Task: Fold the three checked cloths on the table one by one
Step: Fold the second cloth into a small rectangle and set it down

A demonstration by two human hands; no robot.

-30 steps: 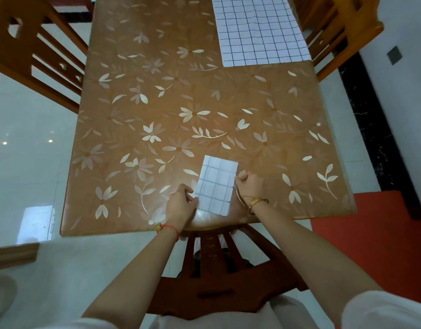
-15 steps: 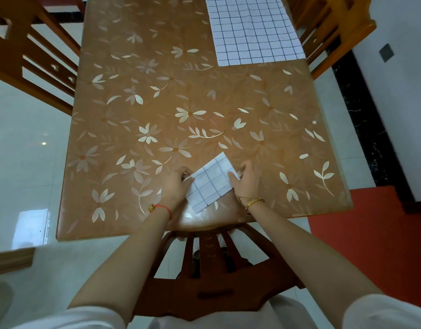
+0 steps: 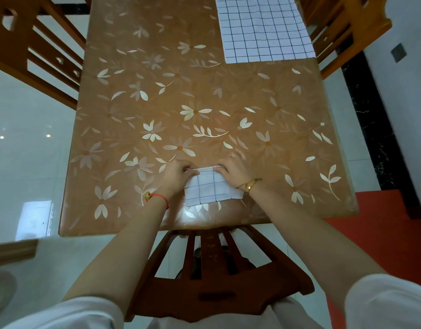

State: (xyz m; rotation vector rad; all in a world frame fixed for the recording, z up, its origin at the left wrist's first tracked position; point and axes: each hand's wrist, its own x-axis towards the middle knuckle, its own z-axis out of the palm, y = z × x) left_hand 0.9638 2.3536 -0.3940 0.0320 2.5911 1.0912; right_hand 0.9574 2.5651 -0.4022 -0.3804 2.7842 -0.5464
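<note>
Your left hand (image 3: pixel 177 176) and right hand (image 3: pixel 235 170) both pinching far edge of folded checked cloth (image 3: pixel 210 189), near worktop (image 3: pixel 124 110) edge, spread checked cloth (image 3: pixel 264 29) flat, far right.

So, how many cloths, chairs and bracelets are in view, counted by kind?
Checked cloths: 2, folded cloth, flat cloth
Wooden chairs: 3, left chair, right chair, near chair
Bracelets: 2, red string, gold bangle
Total: 7

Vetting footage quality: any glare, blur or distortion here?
Head view: glare whitens the glossy flower-patterned brown table's near edge by the small folded white checked cloth; the right hand is motion-blurred at its fingertips; wide-angle distortion bows the table sides.
</note>
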